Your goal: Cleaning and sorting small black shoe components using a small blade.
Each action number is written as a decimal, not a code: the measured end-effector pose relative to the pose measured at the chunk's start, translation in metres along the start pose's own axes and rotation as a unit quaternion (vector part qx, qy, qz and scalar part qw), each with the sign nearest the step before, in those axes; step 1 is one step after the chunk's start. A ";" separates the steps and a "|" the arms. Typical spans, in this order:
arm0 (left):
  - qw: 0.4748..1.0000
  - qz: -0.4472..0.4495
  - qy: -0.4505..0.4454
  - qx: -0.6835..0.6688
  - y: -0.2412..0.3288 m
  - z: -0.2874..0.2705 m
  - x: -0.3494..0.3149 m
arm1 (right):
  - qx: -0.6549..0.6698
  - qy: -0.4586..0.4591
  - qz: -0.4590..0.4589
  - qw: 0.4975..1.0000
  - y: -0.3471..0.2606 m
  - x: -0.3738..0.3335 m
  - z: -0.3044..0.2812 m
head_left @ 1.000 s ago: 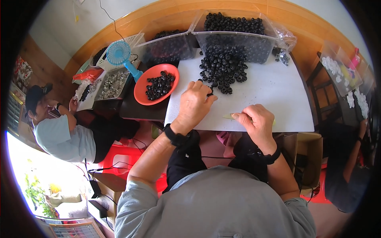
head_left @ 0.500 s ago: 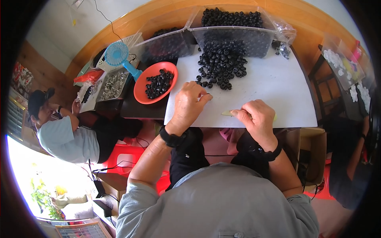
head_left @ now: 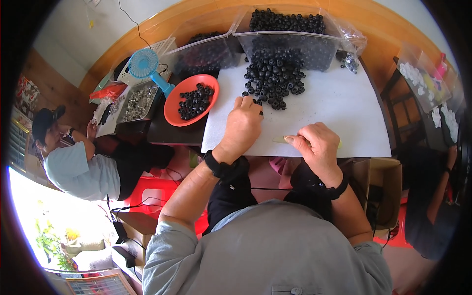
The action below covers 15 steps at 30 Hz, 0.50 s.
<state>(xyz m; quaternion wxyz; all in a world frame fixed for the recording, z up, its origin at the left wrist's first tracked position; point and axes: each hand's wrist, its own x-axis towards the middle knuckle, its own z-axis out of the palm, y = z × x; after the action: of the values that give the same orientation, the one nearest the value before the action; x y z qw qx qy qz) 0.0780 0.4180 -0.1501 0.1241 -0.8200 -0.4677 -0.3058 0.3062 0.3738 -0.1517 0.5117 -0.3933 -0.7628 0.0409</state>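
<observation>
Moved left hand (head_left: pixel 243 127) up beside loose heap of glossy black round plastic-looking beads (head_left: pixel 274 81), curled, cannot tell around what; pinches slim pale-green pointed tool (head_left: pixel 279 139) in right hand (head_left: pixel 317 147). Could scatter beads by nudging, nick fingers by slipping.

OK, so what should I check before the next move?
1. Right hand holding the thin, pale green, pointed tool: ok.
2. Tool's tip apart from the left hand: ok.
3. Round orange-red bowl upright, with shiny black rounded pieces inside: ok.
4. Loose pile of black rounded pieces near the left hand: ok.
5. Left hand firmly gripping one piece: cannot tell; the hand hides too much.
</observation>
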 end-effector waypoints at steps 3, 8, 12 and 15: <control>0.970 -0.064 -0.008 -0.236 0.006 -0.015 -0.007 | 0.035 -0.002 0.041 0.999 0.001 0.001 -0.002; 0.742 -0.296 -0.101 -0.593 0.025 -0.039 -0.017 | 0.098 -0.009 0.156 0.983 -0.004 0.013 -0.005; 0.641 -0.319 -0.086 -0.693 0.034 -0.036 -0.024 | 0.111 -0.012 0.175 0.978 -0.006 0.014 0.004; 0.589 -0.333 -0.078 -0.732 0.035 -0.028 -0.028 | 0.096 -0.016 0.163 0.982 -0.006 0.013 0.005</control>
<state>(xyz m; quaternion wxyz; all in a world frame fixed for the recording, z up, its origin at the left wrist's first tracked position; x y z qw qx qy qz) 0.0859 0.3666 -0.1428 -0.6656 -0.4422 -0.3339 -0.4999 0.2969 0.3798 -0.1415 0.5209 -0.4606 -0.6895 0.2028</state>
